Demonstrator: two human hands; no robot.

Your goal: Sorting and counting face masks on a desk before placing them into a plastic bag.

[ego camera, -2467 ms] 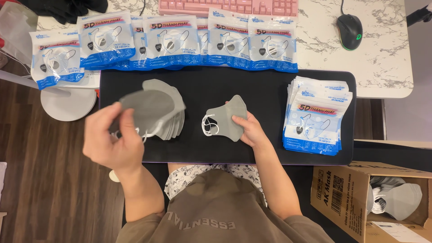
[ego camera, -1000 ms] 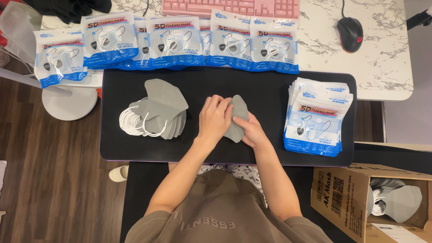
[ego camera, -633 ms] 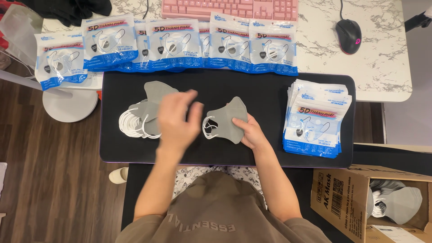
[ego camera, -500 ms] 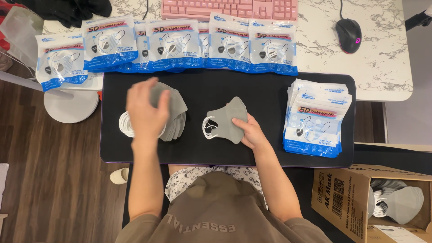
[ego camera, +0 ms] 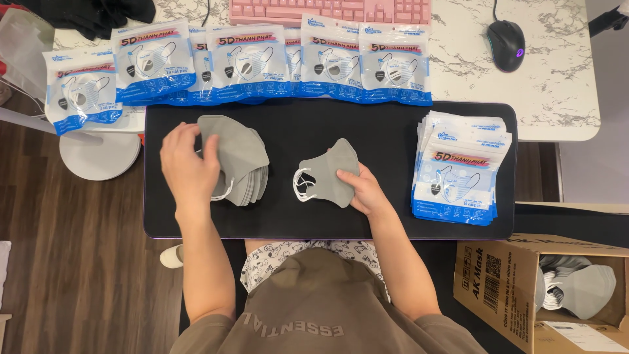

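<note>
On a black mat (ego camera: 393, 216), a fanned pile of grey folded face masks (ego camera: 246, 160) lies at the left. My left hand (ego camera: 187, 167) rests on the pile's left side, fingers curled on the top mask. A small stack of grey masks (ego camera: 331, 174) with white ear loops lies at the mat's middle. My right hand (ego camera: 363, 190) presses on that stack's right edge.
A stack of blue-and-white mask pouches (ego camera: 458, 170) sits at the mat's right end. More pouches (ego camera: 262, 59) line the back edge. A pink keyboard (ego camera: 327, 10) and black mouse (ego camera: 506, 42) are behind. A cardboard box (ego camera: 524, 288) with grey masks stands lower right.
My left hand brought a mask from the pile to the middle stack, then moved back left and now rests on the pile. My right hand stayed on the middle stack.
</note>
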